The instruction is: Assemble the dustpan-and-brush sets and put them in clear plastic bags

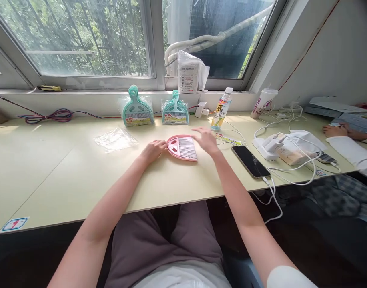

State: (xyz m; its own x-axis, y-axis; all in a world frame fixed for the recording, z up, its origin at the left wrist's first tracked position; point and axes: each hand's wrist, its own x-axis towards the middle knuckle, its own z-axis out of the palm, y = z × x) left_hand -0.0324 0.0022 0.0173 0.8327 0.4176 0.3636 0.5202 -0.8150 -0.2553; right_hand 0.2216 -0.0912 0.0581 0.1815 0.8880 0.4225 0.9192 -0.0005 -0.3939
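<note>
A pink dustpan-and-brush set (pixel 183 149) lies on a pale table (pixel 90 184), bristles facing right; the left hand (pixel 155 151) is clamped on the set's handle end; the right hand (pixel 206 141), fingers apart, is at its bristle end, contact unclear; left of the set, a clear wrapper (pixel 115 140); beyond it, wrapped turquoise sets (pixel 137 108); to its right, a black phone (pixel 250 161).
</note>
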